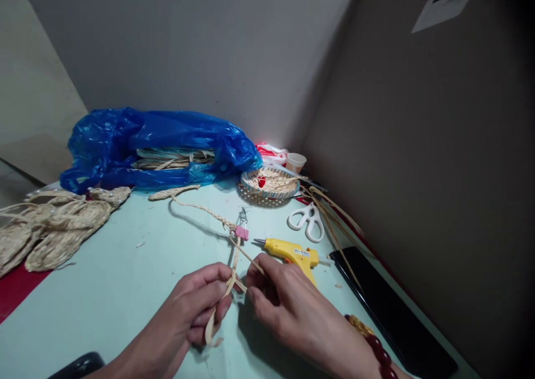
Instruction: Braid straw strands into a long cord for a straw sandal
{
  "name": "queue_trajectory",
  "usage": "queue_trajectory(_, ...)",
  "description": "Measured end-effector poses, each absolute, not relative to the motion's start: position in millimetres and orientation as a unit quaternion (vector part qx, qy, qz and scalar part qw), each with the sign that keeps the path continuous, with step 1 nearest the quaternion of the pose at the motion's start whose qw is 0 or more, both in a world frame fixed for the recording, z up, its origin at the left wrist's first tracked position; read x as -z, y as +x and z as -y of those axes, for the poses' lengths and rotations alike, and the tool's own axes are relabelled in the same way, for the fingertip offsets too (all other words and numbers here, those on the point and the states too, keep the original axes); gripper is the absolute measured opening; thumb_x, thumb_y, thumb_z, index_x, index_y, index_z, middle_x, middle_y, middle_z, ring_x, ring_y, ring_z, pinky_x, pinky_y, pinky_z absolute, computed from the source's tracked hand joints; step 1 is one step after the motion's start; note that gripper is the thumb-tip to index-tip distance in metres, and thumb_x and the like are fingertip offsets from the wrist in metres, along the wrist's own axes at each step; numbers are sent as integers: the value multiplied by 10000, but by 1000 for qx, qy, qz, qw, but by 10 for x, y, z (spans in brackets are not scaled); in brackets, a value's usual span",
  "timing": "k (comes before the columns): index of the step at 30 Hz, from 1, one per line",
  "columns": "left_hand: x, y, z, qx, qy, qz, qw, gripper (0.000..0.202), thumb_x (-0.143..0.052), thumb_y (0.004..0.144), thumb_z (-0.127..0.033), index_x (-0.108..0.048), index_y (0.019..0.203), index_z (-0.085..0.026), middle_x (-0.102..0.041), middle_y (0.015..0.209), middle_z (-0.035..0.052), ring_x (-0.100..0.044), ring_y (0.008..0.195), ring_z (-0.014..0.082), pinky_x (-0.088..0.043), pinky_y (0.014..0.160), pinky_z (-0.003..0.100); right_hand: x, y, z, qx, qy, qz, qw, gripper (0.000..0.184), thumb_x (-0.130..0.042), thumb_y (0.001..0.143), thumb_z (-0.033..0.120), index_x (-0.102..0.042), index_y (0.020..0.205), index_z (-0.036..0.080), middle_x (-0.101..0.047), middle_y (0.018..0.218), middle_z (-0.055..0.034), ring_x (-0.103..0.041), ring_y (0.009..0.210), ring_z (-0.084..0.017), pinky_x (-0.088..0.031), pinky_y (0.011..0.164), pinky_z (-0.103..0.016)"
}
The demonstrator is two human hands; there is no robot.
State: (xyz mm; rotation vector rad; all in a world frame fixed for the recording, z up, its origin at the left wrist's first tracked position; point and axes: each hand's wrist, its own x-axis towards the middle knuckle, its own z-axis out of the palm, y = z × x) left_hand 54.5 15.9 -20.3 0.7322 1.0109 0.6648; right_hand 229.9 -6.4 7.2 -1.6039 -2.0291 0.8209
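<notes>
Pale plant-fibre strands (234,259) run down from a pink binder clip (241,233) toward both hands. My left hand (207,298) is closed, pinching the strands near where they split; a loose flat end curls below its fingers. On the other side, my right hand (280,292) is closed on strands leading off to the right. Beyond the clip, a finished braid (203,207) trails up and left to a flat woven piece (173,192). A yellow glue gun (292,251) lies just past my right hand.
White scissors (307,221) and a round woven basket (270,183) lie behind the glue gun. A blue plastic bag (167,128) of fibre is at the back. Woven slippers (67,223) rest at left, a black slab (388,312) at right. Walls rise behind and right.
</notes>
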Motion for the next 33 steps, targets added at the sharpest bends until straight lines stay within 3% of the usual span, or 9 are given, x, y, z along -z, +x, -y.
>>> queue_trajectory(4,213,554,-171,-292,325,-458,774,251,-710,709,-371,-606,843,-185,-483,583,-49,-201,457,34,-173,446,171,-98,2286,122,-253,-596,728,228,214,-448,934,390,-486,820,214,-609,747,3,-537,665,-145,-386,601,-243)
queue_trajectory(7,240,567,-189,-286,323,-453,780,291,-733,687,-382,-595,849,-184,-511,597,-44,-173,453,24,-149,440,169,-129,2284,157,-227,-584,747,222,344,-295,987,356,-454,716,215,-568,653,8,-502,565,-131,-364,529,-233)
queue_trajectory(9,265,573,-198,-282,326,-442,787,325,-747,662,-384,-589,859,-180,-501,566,-52,-153,441,20,-101,423,170,-142,2284,177,-220,-564,773,189,325,-323,970,320,-467,697,220,-537,578,19,-488,496,-125,-335,479,-230)
queue_trajectory(13,293,574,-200,-282,315,-442,791,327,-740,663,-353,-584,893,-179,-506,571,-44,-216,443,26,-109,423,169,-136,2273,205,-175,-576,795,67,91,-510,788,160,-514,721,221,-528,513,11,-501,426,-142,-212,389,-250)
queue_trajectory(15,286,574,-192,-291,302,-463,781,304,-727,688,-321,-586,920,-185,-530,605,-31,-259,460,31,-154,443,162,-125,2261,209,-164,-578,799,19,160,-523,671,73,-524,751,212,-544,513,8,-487,400,-141,-160,375,-260)
queue_trajectory(18,260,569,-179,-296,286,-478,776,293,-724,693,-314,-585,920,-193,-539,599,-30,-235,449,30,-155,440,158,-110,2241,205,-151,-566,810,22,199,-516,616,61,-497,761,195,-557,520,12,-456,380,-123,-162,375,-259)
queue_trajectory(23,227,550,-159,-292,278,-486,775,254,-699,700,-296,-590,913,-210,-546,603,-25,-288,452,41,-201,442,155,-69,2245,191,-149,-566,810,46,78,-484,738,115,-469,740,192,-540,518,14,-415,380,-107,-165,396,-258)
queue_trajectory(26,226,552,-160,-295,278,-495,769,292,-704,683,-313,-598,940,-221,-557,620,-13,-352,482,64,-242,459,166,-42,2253,182,-153,-557,814,49,163,-418,849,181,-471,696,197,-478,477,22,-357,362,-102,-131,409,-274)
queue_trajectory(33,224,566,-174,-288,283,-462,790,314,-736,671,-349,-600,927,-227,-512,567,-48,-160,464,38,-132,448,166,-61,2209,201,-159,-573,804,20,184,-456,791,136,-446,615,185,-397,450,29,-258,350,-90,-93,425,-302)
